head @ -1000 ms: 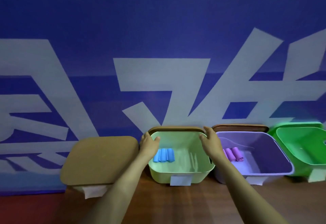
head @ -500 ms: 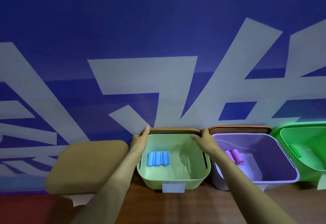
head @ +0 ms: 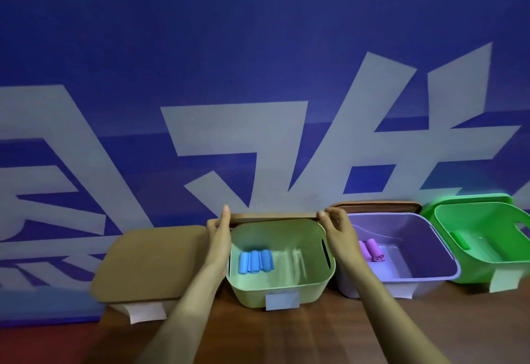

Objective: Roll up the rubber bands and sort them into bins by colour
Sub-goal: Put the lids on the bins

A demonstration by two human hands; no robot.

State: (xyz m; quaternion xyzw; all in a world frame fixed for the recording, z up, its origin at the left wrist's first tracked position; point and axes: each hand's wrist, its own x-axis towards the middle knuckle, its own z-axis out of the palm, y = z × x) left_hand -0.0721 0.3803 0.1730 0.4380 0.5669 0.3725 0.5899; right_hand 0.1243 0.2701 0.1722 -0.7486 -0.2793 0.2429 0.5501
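brown lid [head: 272, 216] stands on its edge behind the pale green bin [head: 281, 292], and both hands hold it. the left hand [head: 219, 237] grips its left end, and the right hand [head: 335, 229] pinches its right end with curled fingers. blue rolls [head: 256, 261] lie side by side on the floor of this bin, near its left wall. purple rolls [head: 372, 250] lie in the purple bin [head: 430, 263] just beside it. i think the sorting is near its end and the step in hand is covering the pale green bin. the next move asks to lift the lid over the back rim, turn it flat and lower it evenly, so no corner catches.
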